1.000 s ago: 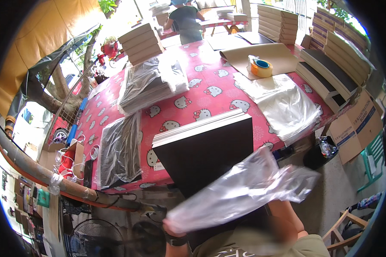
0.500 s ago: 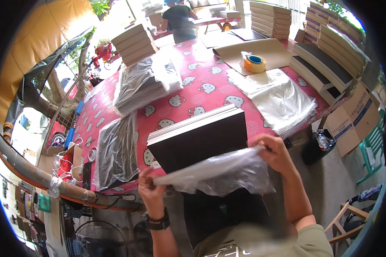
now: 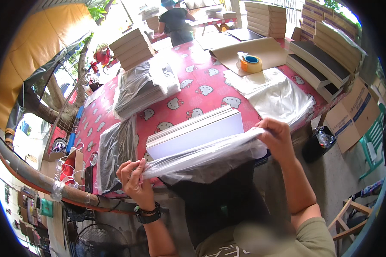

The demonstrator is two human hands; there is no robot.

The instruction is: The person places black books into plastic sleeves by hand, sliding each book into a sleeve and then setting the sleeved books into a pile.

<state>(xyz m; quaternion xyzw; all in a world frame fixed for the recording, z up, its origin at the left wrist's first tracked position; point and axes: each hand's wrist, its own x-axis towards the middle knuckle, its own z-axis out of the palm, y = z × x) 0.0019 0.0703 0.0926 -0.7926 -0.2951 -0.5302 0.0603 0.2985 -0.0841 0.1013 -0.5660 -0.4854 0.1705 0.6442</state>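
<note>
Some open worktop (image 3: pixel 187 98) lies beyond the board stack (image 3: pixel 197 134), which stands at the near edge. Wrapped packs (image 3: pixel 135 95) are at left, loose plastic (image 3: pixel 278 96) at right. The left hand (image 3: pixel 135 182) and right hand (image 3: pixel 276 139), pinching with fingertips together, hold a clear film (image 3: pixel 210 155) stretched along the stack's near side.

Clear plastic bag (image 3: pixel 203 159) stretched before upright boards (image 3: pixel 195 136).
</note>
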